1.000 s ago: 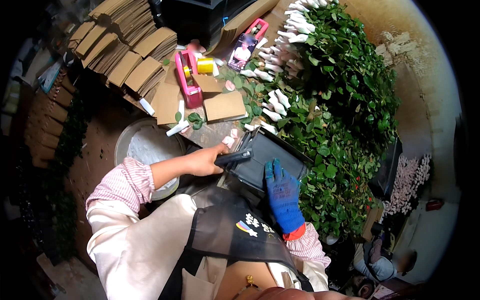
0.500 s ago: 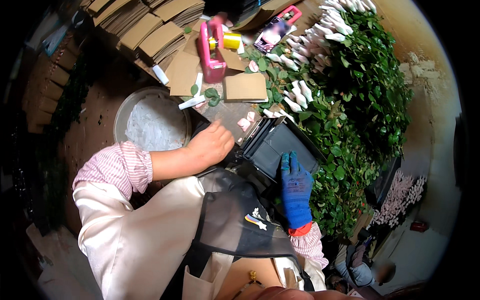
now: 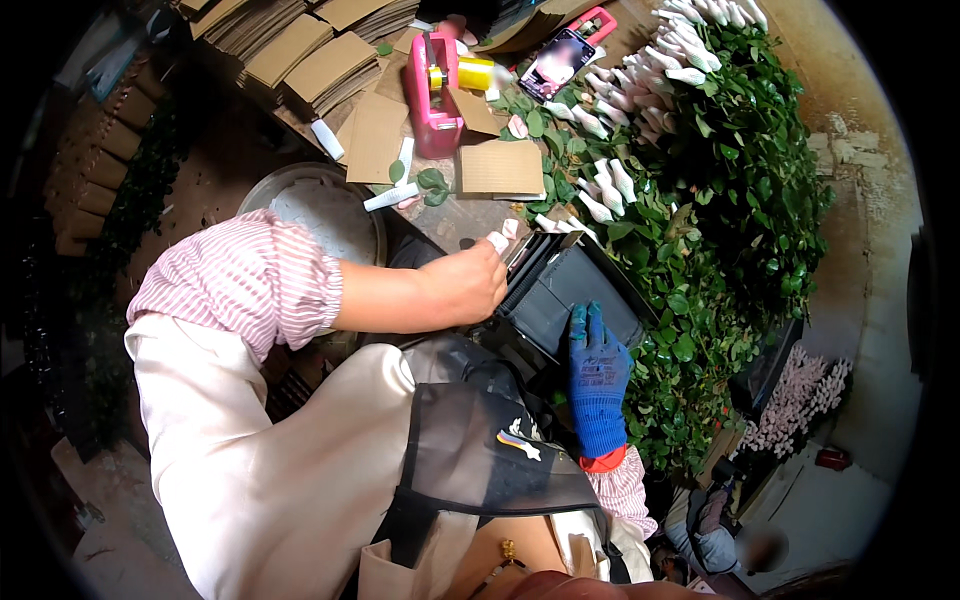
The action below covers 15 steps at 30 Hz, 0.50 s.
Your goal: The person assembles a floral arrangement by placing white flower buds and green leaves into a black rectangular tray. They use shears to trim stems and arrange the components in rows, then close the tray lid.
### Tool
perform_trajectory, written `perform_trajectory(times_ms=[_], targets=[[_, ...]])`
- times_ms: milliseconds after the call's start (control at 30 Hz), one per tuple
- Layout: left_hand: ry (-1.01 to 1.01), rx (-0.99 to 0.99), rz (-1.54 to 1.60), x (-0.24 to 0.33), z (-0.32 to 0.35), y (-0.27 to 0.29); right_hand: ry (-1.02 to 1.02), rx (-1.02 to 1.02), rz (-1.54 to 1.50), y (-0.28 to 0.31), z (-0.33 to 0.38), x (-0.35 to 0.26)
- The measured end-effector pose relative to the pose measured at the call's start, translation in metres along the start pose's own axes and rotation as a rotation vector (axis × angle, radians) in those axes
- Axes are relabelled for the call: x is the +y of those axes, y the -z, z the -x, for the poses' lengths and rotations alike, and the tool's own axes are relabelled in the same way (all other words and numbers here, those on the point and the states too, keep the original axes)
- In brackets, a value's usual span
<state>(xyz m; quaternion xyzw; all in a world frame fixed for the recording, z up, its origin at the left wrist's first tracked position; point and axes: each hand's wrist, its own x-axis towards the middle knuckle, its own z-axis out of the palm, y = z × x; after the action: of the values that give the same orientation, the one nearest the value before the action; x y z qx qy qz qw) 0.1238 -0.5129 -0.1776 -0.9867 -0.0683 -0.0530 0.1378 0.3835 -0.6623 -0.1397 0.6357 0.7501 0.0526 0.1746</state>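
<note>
My bare left hand (image 3: 466, 286) reaches in from the left, fingers bent, at the left edge of a dark grey box-like tray (image 3: 575, 290). At its fingertips are pale pink petals (image 3: 497, 241) on the worktop; whether the fingers grip one is hidden. A blue knit glove with darker fingertips covers my right hand (image 3: 598, 365), which lies on the tray's near right part with fingers stretched out. Just beyond the tray are roses in white sleeves (image 3: 611, 188), their green leaves spreading to the right.
A pink tape dispenser (image 3: 436, 110) with yellow tape stands at the back, beside cardboard pieces (image 3: 500, 168) and a phone (image 3: 560, 65). Cardboard stacks (image 3: 330, 65) fill the far left. A round tub (image 3: 375, 215) stands left. A large heap of leafy stems (image 3: 740, 150) occupies the right.
My left hand has moved right and slightly down, up to the petals and the tray's edge. Its sleeve now covers part of the tub. The gloved right hand stays on the tray.
</note>
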Motion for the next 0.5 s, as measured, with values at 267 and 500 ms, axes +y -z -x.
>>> perform_trajectory(times_ms=[267,500], targets=[[-0.165,0.114,0.354,-0.051,-0.017,-0.037,-0.031,0.047,-0.03,0.002,0.006,-0.001],[0.283,0.171,-0.012,-0.078,-0.03,-0.093,-0.029,0.031,-0.056,0.0,0.003,-0.002]])
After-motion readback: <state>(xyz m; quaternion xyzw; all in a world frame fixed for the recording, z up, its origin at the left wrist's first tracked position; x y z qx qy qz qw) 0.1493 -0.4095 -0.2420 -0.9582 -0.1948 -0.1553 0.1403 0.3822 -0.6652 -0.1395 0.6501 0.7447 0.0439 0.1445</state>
